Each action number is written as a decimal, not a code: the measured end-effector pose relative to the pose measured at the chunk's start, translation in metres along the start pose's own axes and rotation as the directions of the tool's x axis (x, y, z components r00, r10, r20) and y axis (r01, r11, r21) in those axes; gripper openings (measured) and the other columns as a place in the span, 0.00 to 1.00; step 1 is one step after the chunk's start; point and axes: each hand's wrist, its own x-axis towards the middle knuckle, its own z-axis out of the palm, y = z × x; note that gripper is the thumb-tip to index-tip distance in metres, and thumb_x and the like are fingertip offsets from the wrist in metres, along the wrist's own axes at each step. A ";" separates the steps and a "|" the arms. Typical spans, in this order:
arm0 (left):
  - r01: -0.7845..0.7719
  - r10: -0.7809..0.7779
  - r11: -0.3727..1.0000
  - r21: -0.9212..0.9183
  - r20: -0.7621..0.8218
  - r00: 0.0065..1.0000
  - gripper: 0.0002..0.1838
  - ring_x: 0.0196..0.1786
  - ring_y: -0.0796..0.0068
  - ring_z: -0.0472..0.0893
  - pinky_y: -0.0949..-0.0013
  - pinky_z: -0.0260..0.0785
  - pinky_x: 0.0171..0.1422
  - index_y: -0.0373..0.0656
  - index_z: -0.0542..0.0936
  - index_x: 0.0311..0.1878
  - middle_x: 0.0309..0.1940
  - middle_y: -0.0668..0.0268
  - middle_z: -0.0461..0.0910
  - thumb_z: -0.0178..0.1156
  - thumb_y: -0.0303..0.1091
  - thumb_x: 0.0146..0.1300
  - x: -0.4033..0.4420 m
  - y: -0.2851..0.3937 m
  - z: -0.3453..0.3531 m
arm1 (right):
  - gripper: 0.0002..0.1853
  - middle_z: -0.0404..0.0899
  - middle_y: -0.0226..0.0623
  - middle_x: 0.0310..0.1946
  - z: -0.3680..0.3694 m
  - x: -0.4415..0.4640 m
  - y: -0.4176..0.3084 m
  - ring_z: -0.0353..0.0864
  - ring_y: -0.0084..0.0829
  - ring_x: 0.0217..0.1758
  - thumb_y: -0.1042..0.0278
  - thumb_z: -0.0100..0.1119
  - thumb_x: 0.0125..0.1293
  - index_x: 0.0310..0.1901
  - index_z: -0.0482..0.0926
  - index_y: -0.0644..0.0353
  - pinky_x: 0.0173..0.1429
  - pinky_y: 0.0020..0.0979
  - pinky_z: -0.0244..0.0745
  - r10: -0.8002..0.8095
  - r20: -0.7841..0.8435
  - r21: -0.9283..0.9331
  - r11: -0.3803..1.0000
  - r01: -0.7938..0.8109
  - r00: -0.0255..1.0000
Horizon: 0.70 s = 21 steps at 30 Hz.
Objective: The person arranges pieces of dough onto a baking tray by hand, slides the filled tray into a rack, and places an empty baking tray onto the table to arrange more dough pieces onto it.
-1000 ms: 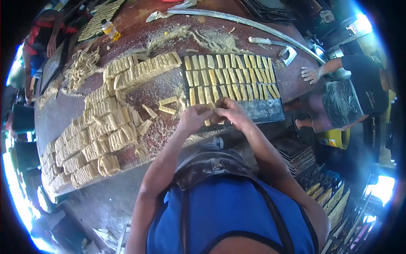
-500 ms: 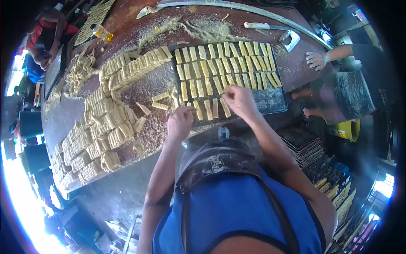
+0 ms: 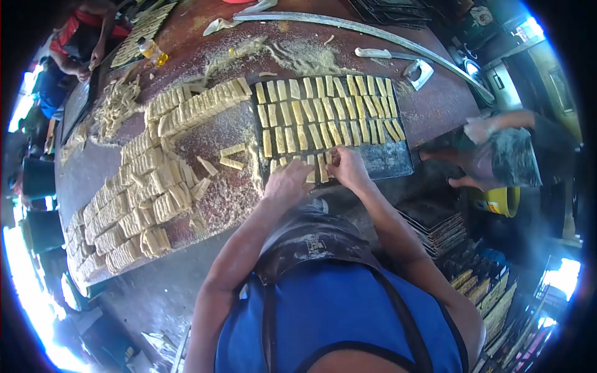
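Observation:
A dark baking tray (image 3: pixel 388 160) holds rows of pale dough strips (image 3: pixel 323 110) on the table near me. My left hand (image 3: pixel 289 183) is over the front row at the tray's near left, fingers stretched over several strips and partly covering them. To its right, my right hand (image 3: pixel 348 168) has thumb and fingers pinched at the end of a front-row dough strip, mostly hidden by the fingers. Left of the tray, a large stack of cut dough strips (image 3: pixel 140 193) spreads over the table. Two loose strips (image 3: pixel 232 163) lie between stack and tray.
A white-handled knife (image 3: pixel 373 54) and a metal-handled cutter (image 3: pixel 418 73) lie beyond the tray, near a long curved metal strip (image 3: pixel 348 10). An oil bottle (image 3: pixel 153 52) stands far left. Co-workers are at left and right. Stacked trays (image 3: pixel 435 227) and a yellow bucket (image 3: pixel 502 202) stand right.
My left hand has moved right and forward, onto the front row. My right hand stays near the row's right end. The co-worker's hand at the right has drawn back from the table.

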 end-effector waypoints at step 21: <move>0.479 -0.516 0.853 -0.206 -0.199 0.833 0.22 0.35 0.57 0.85 0.58 0.79 0.40 0.45 0.74 0.63 0.31 0.57 0.84 0.61 0.34 0.66 -0.042 -0.035 -0.096 | 0.16 0.79 0.33 0.29 0.059 0.053 -0.135 0.78 0.25 0.31 0.55 0.49 0.77 0.47 0.78 0.61 0.35 0.30 0.74 -0.168 0.699 0.465 0.845 -0.263 0.695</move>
